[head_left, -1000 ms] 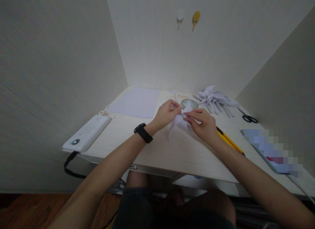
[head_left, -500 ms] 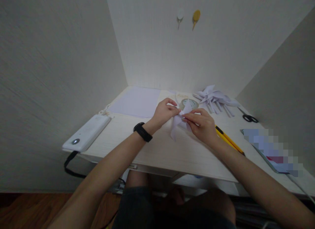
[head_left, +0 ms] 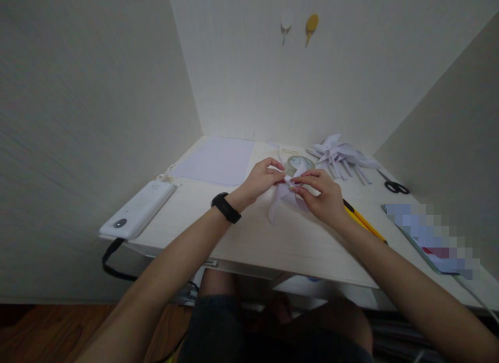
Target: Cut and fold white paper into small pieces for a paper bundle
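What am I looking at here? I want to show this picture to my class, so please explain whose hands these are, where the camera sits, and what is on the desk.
The camera sits on a person's head, looking down at their own two bare hands. The left hand and right hand together pinch a folded white paper shape above a pale desk. On the desk lie a blank paper sheet, a tape roll, a pile of finished paper shapes, black scissors, a yellow cutter and a white device.
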### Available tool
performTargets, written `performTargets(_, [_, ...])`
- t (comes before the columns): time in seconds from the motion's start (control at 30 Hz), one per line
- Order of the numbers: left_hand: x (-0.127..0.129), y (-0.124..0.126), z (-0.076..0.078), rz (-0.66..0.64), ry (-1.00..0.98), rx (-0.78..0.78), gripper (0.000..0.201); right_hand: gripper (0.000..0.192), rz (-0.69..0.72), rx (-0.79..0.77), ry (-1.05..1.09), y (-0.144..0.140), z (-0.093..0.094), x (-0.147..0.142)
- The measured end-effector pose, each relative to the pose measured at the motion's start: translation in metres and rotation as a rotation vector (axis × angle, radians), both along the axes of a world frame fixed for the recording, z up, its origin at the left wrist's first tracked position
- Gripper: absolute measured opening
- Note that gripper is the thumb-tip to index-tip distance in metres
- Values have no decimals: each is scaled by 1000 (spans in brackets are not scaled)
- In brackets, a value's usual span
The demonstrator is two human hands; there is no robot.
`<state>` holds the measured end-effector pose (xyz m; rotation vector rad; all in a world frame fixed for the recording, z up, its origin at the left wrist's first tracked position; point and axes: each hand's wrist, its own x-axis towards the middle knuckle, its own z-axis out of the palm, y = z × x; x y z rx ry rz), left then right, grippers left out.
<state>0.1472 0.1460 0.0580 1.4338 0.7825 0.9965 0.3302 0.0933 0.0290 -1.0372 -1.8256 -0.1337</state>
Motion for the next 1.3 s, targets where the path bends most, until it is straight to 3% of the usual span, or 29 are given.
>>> performTargets(0.2, [0,0,-1,-54,30,0,10,9,13,-109,121,1,-1,-1])
performTargets(0.47, [2,-1,4,-27,61,-28,8,13,25,-159,147,-1,1,-2])
performTargets(0.63, [0,-1,4,-20,202,115,18,15,18,-137,171,1,0,-1])
performTargets(0.8, [-3,-1,-1,-107,281,226,36,17,0,-192,202,1,2,-1])
performTargets(1.03, [-4,-2,-3,-199,176,148,37,38,144,-468,380,0,6,-1])
performTargets(1.3, [-3,-5,-1,-189,214,128,36,34,102,-484,450,3,3,-2])
